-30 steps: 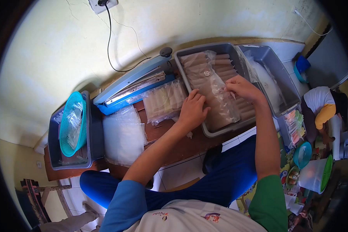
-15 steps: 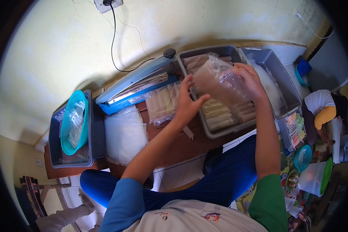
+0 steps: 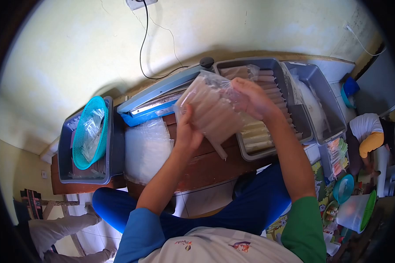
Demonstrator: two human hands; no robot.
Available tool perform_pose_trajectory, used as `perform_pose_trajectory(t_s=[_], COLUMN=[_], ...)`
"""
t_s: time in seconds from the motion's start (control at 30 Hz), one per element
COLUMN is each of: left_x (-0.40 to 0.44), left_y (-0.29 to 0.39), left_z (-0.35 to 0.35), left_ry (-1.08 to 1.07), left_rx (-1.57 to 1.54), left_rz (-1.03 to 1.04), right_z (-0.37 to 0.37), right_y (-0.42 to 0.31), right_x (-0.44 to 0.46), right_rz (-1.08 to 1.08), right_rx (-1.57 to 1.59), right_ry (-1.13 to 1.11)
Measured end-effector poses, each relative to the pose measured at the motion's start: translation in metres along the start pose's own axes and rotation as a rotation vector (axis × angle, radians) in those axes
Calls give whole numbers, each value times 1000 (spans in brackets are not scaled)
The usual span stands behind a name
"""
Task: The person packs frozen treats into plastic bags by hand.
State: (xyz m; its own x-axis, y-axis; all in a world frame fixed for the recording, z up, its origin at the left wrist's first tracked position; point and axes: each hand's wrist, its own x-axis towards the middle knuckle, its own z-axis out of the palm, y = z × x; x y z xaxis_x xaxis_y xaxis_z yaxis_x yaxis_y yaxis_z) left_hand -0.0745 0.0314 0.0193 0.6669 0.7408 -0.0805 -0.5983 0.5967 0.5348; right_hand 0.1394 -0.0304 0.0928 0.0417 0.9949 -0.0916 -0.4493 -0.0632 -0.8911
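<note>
Between my two hands is a clear plastic bag of pale brown tubes (image 3: 215,111), tilted above the table. My left hand (image 3: 188,131) grips its lower left side, thumb on top and the other fingers mostly hidden beneath. My right hand (image 3: 252,98) holds the loose plastic at the bag's right end. Under the bag, a single thin tube (image 3: 219,150) sticks out over the table. Just right of the bag, a grey tray (image 3: 274,151) holds rows of pinkish-brown tubes (image 3: 272,94) and yellowish tubes (image 3: 254,136).
Flat clear bags (image 3: 147,147) lie on the brown table (image 3: 202,171), before a blue bag sealer (image 3: 156,111). A turquoise basket (image 3: 77,147) rests in a dark tub (image 3: 112,160) at left. Another grey tray (image 3: 335,120) stands right. A person (image 3: 366,127) bends at far right.
The bag of tubes has moved left, from over the grey tray to above the table. My left hand, open before, has closed on it. The view has shifted slightly.
</note>
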Motion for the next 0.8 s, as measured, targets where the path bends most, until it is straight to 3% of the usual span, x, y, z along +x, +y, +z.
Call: perform_pose_trajectory(t_s=[0.1, 0.17, 0.3, 0.37, 0.4, 0.47, 0.5, 0.57, 0.8], left_x=[-2, -3, -2, -1, 2, 5, 4, 1, 2], left_y=[12, 18, 28, 34, 35, 38, 41, 45, 45], left_z=[-11, -12, -31, -37, -46, -69, -72, -79, -87], left_ry=[14, 110, 49, 128, 127, 310, 313, 401, 331], left_rx=[-91, -114, -162, -99, -102, 151, 150, 410, 821], left_rz=[64, 142, 182, 254, 258, 264, 270, 91, 40], right_z=[10, 24, 15, 12, 7, -1, 0, 2, 7], right_y=[12, 18, 48, 55, 61, 73, 74, 77, 88], right_x=[4, 0, 18, 29, 34, 44, 46, 48, 51], right_rz=[165, 249, 138, 108, 108, -94, -94, -263, -383], right_rx=[-85, -338, -410, -468, -472, -623, -623, -935, -1124], right_ry=[-61, -164, -214, -17, -20, 173, 166, 356, 410])
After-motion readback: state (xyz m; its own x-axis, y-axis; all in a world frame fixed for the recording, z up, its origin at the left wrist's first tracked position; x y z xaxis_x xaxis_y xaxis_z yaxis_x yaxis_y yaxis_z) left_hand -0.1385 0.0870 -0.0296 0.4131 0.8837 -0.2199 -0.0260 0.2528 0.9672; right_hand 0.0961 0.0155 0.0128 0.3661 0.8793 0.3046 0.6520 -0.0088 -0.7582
